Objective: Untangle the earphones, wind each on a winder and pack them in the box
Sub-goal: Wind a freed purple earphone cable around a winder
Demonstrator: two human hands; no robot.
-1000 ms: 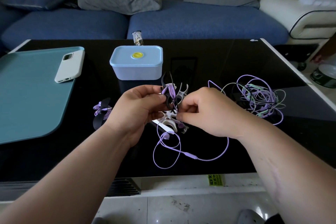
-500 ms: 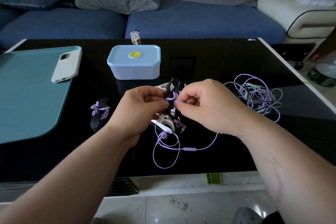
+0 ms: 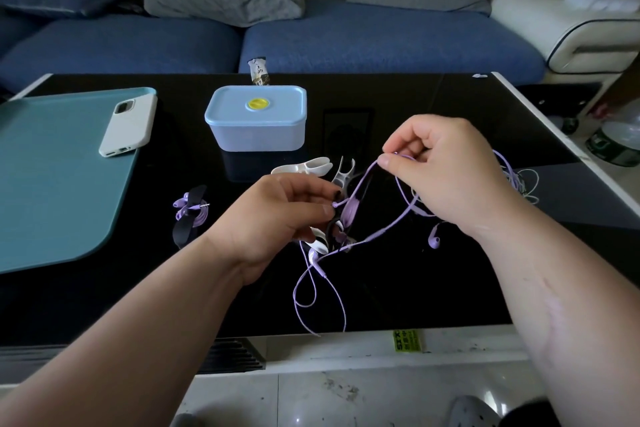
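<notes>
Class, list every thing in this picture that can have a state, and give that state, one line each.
Box: lid on.
Phone: face down on mat.
Wound earphone: coiled up, set down.
Left hand: grips black winder.
Right hand: pinches purple cable.
Purple cable: runs between the hands, rest loose.
Tangle: not yet untangled.
White winders: bare.

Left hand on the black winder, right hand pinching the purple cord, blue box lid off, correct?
No: in the head view the blue box has its lid on. The left hand holds the black winder and the right hand pinches the purple cord.
</notes>
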